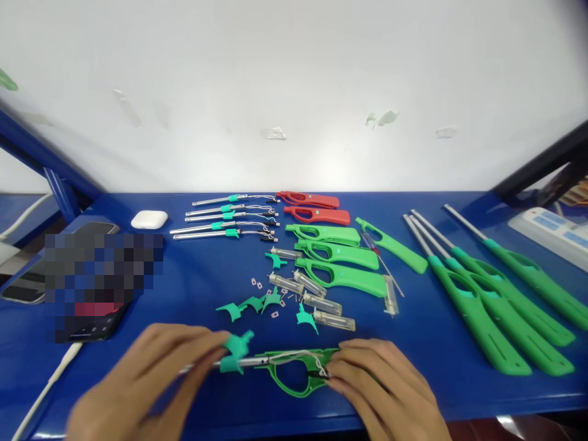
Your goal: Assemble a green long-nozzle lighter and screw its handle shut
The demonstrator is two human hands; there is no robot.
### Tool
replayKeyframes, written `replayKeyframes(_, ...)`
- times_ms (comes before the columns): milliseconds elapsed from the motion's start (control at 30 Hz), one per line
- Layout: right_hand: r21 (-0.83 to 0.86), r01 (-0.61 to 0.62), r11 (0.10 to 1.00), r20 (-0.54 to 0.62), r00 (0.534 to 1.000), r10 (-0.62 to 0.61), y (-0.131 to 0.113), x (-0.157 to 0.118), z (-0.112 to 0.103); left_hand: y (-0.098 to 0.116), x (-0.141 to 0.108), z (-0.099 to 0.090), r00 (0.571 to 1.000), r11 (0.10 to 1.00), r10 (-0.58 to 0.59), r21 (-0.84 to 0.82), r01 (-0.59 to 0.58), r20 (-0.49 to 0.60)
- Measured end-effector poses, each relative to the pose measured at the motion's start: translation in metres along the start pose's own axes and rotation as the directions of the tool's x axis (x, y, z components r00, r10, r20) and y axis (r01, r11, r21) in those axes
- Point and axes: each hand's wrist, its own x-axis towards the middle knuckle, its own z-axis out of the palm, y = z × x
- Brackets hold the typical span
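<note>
My left hand (pixel 156 380) is closed, thumb and fingers pinching the metal tube (pixel 255 362) of a lighter. A teal collar sits on that tube, and a teal trigger piece (pixel 239 345) is at my fingertips. White wires (pixel 294 353) run from the tube to a small black igniter (pixel 316 373). Below them lies an open green lighter handle shell (pixel 287 389) with a looped opening. My right hand (pixel 386 386) is closed around the shell's right part, its fingertips at the igniter and wire ends. The hand hides most of the shell's grip.
Behind my hands lie loose teal triggers (pixel 232 311), clear fuel tanks (pixel 324 303), green handle shells (pixel 344 278), red shells (pixel 316 214), wired tubes (pixel 206 234) and a screwdriver (pixel 390 272). Several green lighters (pixel 478 318) are at right; phones (pixel 27 288) and a white case (pixel 149 219) at left.
</note>
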Motion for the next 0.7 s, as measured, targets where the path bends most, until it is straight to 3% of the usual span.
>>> replayKeyframes(67,-0.007,0.001,1.0,0.0,1.0,-0.001,0.0,0.001,-0.001,0.013,0.003,0.009,0.968,0.967,0.252,-0.025,-0.252,0.007)
replayKeyframes(133,-0.013,-0.003,1.0,0.0,1.0,0.003,0.0,0.002,-0.001,0.025,0.003,0.022,0.908,0.921,0.387,-0.012,-0.39,0.159)
replayKeyframes(300,-0.005,-0.016,1.0,0.006,1.0,0.016,-0.001,0.001,0.0,0.036,-0.007,0.044,0.921,0.947,0.319,-0.027,-0.322,0.225)
replayKeyframes(533,0.005,-0.017,1.0,-0.004,1.0,0.017,-0.003,0.004,-0.003,0.036,-0.013,0.046,0.916,0.949,0.311,-0.036,-0.313,0.254)
replayKeyframes(700,0.019,-0.028,0.999,-0.043,0.999,0.029,-0.006,0.012,-0.003,0.04,-0.013,0.05,0.924,0.948,0.317,-0.056,-0.312,0.216)
